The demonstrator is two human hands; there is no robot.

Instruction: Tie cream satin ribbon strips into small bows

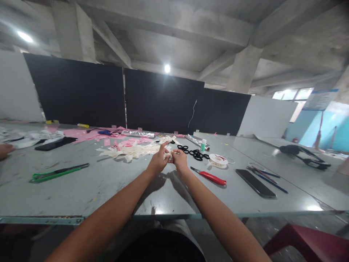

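A person's left hand [159, 161] and right hand [179, 159] are pinching a small pale piece [170, 157] between their fingertips at the centre of the frame, over a grey table [114, 198]; the curled fingers are hiding much of the piece, and its shape is proving too small to tell. Cream strips [131, 151] are lying in a loose heap just left of the hands, with pink scraps [87, 134] spreading behind them toward the left of the frame. Black rings [198, 155] are clustering right of centre, near a white spool [218, 160] and a small green bottle with a white cap [203, 146]. A red-handled knife [212, 178] is resting below the spool, its blade pointing toward the right hand's wrist, while a dark phone [255, 183] is lying at lower right. A green-handled cutter [58, 173] is occupying the table's left side. At the far left edge, another person's hand [5, 150] is showing beside white material [40, 138]. Dark panels [163, 100] are standing behind the table.
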